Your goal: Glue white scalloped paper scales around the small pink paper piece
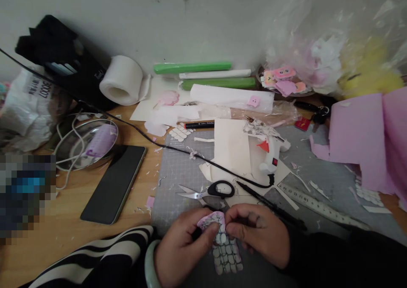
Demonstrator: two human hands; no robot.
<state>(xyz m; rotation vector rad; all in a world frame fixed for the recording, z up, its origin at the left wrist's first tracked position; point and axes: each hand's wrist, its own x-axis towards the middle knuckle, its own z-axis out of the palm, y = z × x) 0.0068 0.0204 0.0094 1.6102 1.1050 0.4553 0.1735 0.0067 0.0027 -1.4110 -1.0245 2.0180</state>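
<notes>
My left hand (187,245) has its thumb and fingers closed on a small pink-edged piece (210,220) covered with rounded white patches in dark outlines. At the piece's right edge, the thumb and fingertips of my right hand (256,230) are pinched together. Just below the hands is a strip (228,257) with the same patched pattern; whether it joins the held piece I cannot tell. Black-handled scissors (219,189) lie blades apart beyond my left hand. A black pen (263,199) lies beyond my right hand.
A white glue gun (271,158) with a black cord rests on paper on the grey cutting mat (178,169). A measuring strip (318,205) lies right. A phone (114,186) and a metal bowl (111,129) stand left. Pink sheets (358,139) lean at right; paper scraps are scattered.
</notes>
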